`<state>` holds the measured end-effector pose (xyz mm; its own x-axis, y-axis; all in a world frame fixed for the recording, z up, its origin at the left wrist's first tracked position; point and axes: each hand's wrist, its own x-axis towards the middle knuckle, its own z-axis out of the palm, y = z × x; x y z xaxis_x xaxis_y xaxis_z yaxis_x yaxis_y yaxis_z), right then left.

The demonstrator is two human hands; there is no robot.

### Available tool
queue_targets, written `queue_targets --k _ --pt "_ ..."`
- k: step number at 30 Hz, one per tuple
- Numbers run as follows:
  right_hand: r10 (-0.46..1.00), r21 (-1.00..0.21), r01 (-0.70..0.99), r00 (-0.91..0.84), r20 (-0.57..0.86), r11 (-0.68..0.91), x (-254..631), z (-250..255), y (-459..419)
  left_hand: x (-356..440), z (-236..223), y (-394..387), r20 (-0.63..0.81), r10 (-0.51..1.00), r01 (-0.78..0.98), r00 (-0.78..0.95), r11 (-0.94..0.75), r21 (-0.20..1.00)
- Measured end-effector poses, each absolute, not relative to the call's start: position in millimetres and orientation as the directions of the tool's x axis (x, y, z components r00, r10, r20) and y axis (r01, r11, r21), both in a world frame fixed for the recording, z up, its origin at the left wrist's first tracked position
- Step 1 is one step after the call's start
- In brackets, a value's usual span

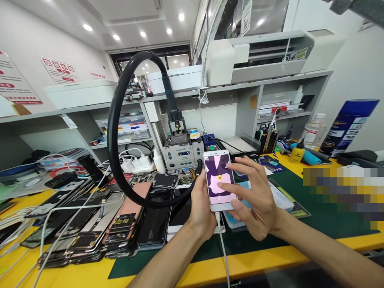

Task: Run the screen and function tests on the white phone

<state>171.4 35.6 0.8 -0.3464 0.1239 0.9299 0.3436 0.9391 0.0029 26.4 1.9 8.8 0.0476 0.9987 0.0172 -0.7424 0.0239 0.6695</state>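
Note:
A white smartphone [212, 202] is held upright in my left hand [199, 208], its lit screen showing a pink and dark purple picture with a small yellow mark. From its bottom edge a white charging cable [222, 242] runs down past the front of the bench. My right hand [255, 196] is over the right side of the phone, fingers spread. Its index finger reaches across the middle of the screen; whether it touches the glass I cannot tell. Most of my left fingers are hidden behind the phone.
Stacks of phone screens and parts [120, 232] cover the bench's left side. A thick black hose [112, 132] loops from a hot air station [181, 154]. On the green mat [330, 220] lie a light-blue case [234, 220] and tools. Bottles, including a yellow one [297, 154], stand back right.

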Motion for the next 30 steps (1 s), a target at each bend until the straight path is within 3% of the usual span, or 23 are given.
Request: queue_targets --k 15,30 --pt "0.156 0.010 0.360 -0.429 0.890 0.933 170.7 -3.3 37.4 29.5 9.7 2.2 0.002 1.000 -0.780 0.025 0.019 0.626" --pt "0.138 -0.016 0.398 -0.279 0.950 0.917 176.9 1.9 37.3 27.0 12.1 -0.6 -0.009 0.997 -0.705 0.076 0.060 0.706"
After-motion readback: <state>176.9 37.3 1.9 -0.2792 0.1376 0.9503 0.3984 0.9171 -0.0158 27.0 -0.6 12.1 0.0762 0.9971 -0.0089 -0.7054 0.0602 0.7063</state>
